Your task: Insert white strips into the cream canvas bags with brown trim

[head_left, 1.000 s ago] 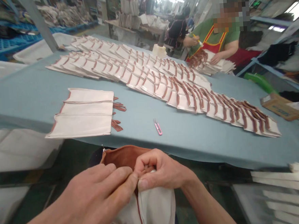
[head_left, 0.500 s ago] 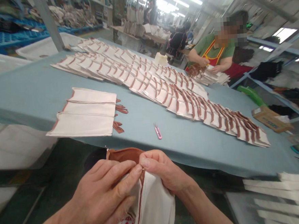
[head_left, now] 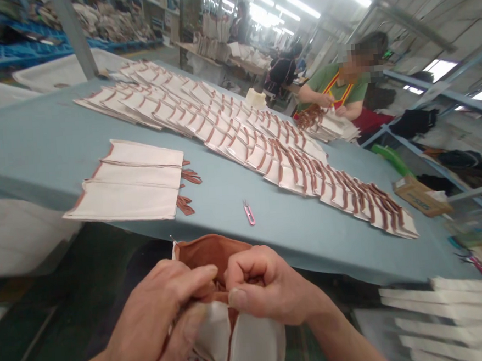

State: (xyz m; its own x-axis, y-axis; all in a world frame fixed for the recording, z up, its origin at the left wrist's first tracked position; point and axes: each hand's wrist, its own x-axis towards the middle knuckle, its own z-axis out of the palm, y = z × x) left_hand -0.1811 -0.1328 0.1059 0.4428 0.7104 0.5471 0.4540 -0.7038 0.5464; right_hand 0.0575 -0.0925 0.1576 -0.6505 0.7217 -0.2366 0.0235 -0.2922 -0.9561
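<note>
Both hands pinch a cream canvas pouch with brown leather trim [head_left: 239, 340] below the blue-grey table's [head_left: 310, 225] near edge: left hand [head_left: 167, 312], right hand [head_left: 269, 288]. Its length runs upright, brown end uppermost.

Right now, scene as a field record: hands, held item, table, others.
left hand: grips fabric bag on its cream side
right hand: pinches the bag's brown top edge
table: blue-grey cover
pink snips: lying on table, untouched
folded bags: small pile near table edge
rows of bags: overlapped across table
co-worker: far end, handling bags
</note>
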